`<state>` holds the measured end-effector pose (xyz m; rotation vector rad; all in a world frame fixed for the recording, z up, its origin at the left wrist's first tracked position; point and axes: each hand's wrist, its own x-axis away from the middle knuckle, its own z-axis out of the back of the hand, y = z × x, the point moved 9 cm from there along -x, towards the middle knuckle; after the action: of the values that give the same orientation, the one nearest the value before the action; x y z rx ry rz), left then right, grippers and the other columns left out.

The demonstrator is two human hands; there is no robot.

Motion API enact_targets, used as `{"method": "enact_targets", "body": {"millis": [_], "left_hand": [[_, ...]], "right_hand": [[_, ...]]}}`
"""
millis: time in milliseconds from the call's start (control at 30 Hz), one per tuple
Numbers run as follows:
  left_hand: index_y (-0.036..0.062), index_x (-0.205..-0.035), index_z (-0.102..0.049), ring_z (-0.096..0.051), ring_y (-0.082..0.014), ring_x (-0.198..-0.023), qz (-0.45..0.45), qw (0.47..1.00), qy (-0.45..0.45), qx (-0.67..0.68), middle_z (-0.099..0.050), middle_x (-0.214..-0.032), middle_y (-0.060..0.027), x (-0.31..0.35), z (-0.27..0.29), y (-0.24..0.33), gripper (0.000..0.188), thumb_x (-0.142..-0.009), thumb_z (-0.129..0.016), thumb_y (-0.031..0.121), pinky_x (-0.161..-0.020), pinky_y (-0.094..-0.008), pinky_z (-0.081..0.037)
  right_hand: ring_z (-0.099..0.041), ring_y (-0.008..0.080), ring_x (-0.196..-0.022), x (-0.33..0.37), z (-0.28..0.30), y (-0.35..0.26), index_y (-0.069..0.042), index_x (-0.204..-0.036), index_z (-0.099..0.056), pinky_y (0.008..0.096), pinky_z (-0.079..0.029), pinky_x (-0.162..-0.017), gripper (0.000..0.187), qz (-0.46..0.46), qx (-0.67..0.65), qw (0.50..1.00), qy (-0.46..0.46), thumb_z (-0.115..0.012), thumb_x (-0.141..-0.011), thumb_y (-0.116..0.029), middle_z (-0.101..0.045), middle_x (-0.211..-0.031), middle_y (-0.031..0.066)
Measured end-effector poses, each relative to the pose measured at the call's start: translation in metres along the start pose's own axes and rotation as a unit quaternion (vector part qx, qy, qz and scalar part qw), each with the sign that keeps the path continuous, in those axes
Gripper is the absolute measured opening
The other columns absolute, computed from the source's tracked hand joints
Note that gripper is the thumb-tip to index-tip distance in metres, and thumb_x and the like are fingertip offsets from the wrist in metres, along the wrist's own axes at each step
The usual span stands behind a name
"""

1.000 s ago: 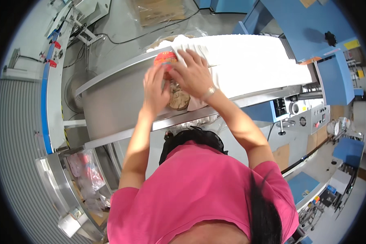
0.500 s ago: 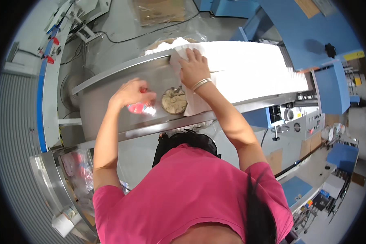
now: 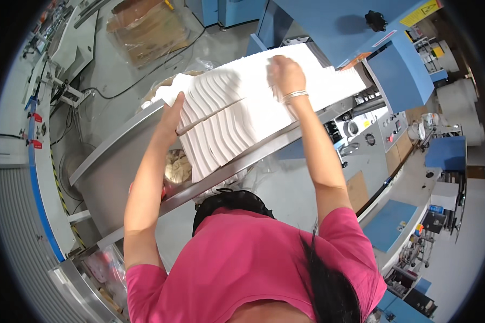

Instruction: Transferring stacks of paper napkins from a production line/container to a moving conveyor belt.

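Note:
White paper-like sheets, stacked in two rows (image 3: 221, 132), stand on edge along the metal trough and fan out in waves at their left end. My left hand (image 3: 172, 116) lies flat against that left end, stretched out and gripping nothing visible. Over the top of the stack is my right hand (image 3: 289, 77), a bracelet at its wrist and its fingers smeared by motion. Beside my left forearm sits a round, tan, crumpled piece (image 3: 178, 166). A red item (image 3: 165, 190) next to it is mostly hidden by my forearm.
The bare metal trough (image 3: 118, 175) runs off to the left, with a raised rim. Blue machine housing (image 3: 328, 27) stands at the far right end. Flattened cardboard (image 3: 145, 32) and a black cable (image 3: 145, 77) lie on the floor beyond.
My left hand has left the red item and come against the stack's left end. The right hand has moved right along the sheets, which now fan out. The view has turned and shifted right.

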<state>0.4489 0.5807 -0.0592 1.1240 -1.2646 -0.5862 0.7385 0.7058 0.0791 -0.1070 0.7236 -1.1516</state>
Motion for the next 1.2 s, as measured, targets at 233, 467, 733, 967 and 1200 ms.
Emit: {"method": "enact_targets", "body": {"millis": [233, 467, 733, 967, 1200], "left_hand": [[0.0013, -0.14, -0.028, -0.045, -0.0205, -0.122, 0.007, 0.996, 0.003, 0.086, -0.043, -0.136, -0.0103, 0.016, -0.007, 0.004, 0.064, -0.094, -0.051, 0.039, -0.099, -0.0323, -0.038], [0.0056, -0.14, -0.032, -0.047, -0.0192, -0.121, 0.035, 0.996, 0.056, 0.065, -0.045, -0.136, -0.007, 0.029, 0.01, -0.001, 0.062, -0.093, -0.049, 0.044, -0.097, -0.0335, -0.039], [0.0095, -0.14, -0.033, -0.048, -0.0175, -0.12, 0.052, 0.995, 0.062, 0.056, -0.046, -0.135, -0.0047, 0.033, 0.014, -0.002, 0.06, -0.093, -0.049, 0.043, -0.095, -0.034, -0.042], [0.0089, -0.138, -0.036, -0.05, -0.0169, -0.118, 0.057, 0.994, 0.067, 0.061, -0.048, -0.133, -0.0044, 0.03, 0.018, -0.007, 0.059, -0.093, -0.05, 0.043, -0.092, -0.0334, -0.043], [0.0087, -0.138, -0.037, -0.051, -0.0169, -0.116, 0.065, 0.993, 0.062, 0.073, -0.05, -0.132, -0.0049, 0.029, 0.017, -0.007, 0.06, -0.092, -0.05, 0.045, -0.092, -0.0332, -0.044]], "right_hand": [[-0.062, 0.033, -0.091, -0.05, 0.007, 0.114, -0.011, -0.097, -0.068, 0.0409, -0.048, -0.081, 0.021, -0.125, 0.07, 0.989, 0.029, -0.061, -0.081, -0.021, -0.066, -0.095, 0.0159], [-0.064, 0.0292, -0.091, -0.057, -0.009, 0.13, -0.017, -0.094, -0.072, 0.0367, -0.049, -0.081, 0.023, -0.201, 0.074, 0.975, -0.058, -0.063, -0.079, -0.033, -0.068, -0.095, 0.0086], [-0.064, 0.0297, -0.091, -0.058, -0.006, 0.132, -0.019, -0.091, -0.073, 0.0373, -0.049, -0.081, 0.019, -0.218, 0.055, 0.973, -0.047, -0.062, -0.08, -0.03, -0.068, -0.096, 0.0098], [-0.064, 0.0302, -0.09, -0.06, -0.008, 0.14, -0.02, -0.093, -0.072, 0.0373, -0.049, -0.081, 0.02, -0.229, 0.084, 0.969, -0.037, -0.061, -0.08, -0.029, -0.068, -0.095, 0.0094], [-0.063, 0.0285, -0.091, -0.062, -0.008, 0.129, -0.02, -0.092, -0.072, 0.0375, -0.049, -0.082, 0.017, -0.167, 0.074, 0.982, -0.051, -0.061, -0.082, -0.027, -0.068, -0.096, 0.0072]]}}
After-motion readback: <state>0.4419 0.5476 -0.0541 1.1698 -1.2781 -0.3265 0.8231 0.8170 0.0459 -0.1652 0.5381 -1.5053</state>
